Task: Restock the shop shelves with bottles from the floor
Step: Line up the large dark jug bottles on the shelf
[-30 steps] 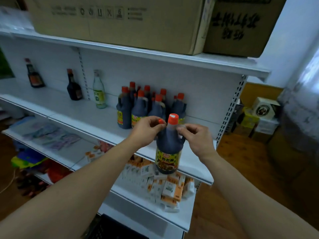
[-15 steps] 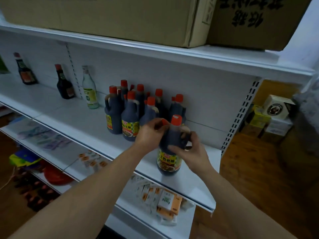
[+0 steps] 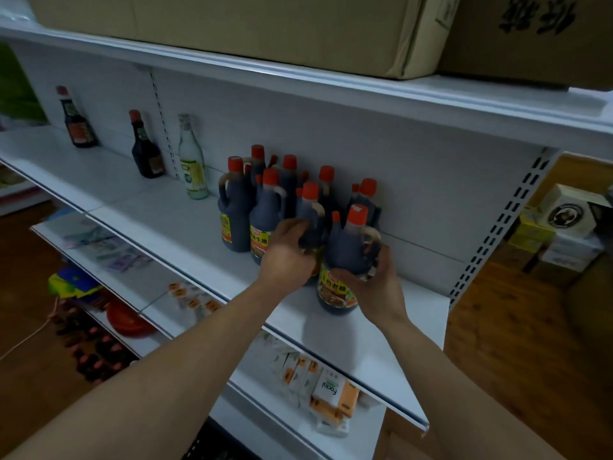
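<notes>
A single head-worn wide-angle view looks forward and down, close over the white shelf point(image 3: 185, 224) at arm's reach
</notes>
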Motion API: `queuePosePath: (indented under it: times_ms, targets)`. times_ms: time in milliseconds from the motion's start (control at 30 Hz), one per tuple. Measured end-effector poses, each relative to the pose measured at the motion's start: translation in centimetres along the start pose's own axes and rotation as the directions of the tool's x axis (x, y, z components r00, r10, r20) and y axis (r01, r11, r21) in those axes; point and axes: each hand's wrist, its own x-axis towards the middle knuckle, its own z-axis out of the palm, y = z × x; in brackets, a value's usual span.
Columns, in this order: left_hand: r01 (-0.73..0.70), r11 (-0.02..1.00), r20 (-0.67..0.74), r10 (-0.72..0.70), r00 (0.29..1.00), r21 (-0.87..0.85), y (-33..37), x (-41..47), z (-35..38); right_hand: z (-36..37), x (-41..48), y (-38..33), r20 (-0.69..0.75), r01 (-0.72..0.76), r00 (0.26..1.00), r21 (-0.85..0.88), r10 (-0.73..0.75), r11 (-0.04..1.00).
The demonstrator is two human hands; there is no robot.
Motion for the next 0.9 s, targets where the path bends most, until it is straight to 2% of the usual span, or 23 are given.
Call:
queuePosePath:
  times_ms: [167,500,633,767,900]
  targets:
    - [0.013,0.991,0.069,-0.022,0.997,0.134,-1.6,-0.3,-0.3,0.8,1.3,0.2,-0.034,-0.012,0.999,-0.001,0.012,1.0]
    - [-0.012,0.993,0.053,0.006,0.999,0.114,-2.6,-1.1,0.3,1.6,1.5,1.0,-0.104,0.002,0.995,-0.021,-0.004,1.0]
    - [-0.016,0.99,0.111,0.0,0.994,0.139,-2.8,-1.6,0.1,1.6,1.5,1.2,-0.1,-0.014,0.995,0.001,0.014,1.0]
    - [0.088,0.995,0.187,-0.096,0.978,0.047,-2.5,-2.4,-1.3,1.4,1.5,0.9,-0.076,-0.034,0.996,0.033,0.037,0.999]
    - [0.263,0.965,0.254,-0.256,0.933,0.006,-3.6,-4.3,-4.4,1.4,0.1,-0.4,-0.12,-0.048,0.991,0.054,0.055,0.997]
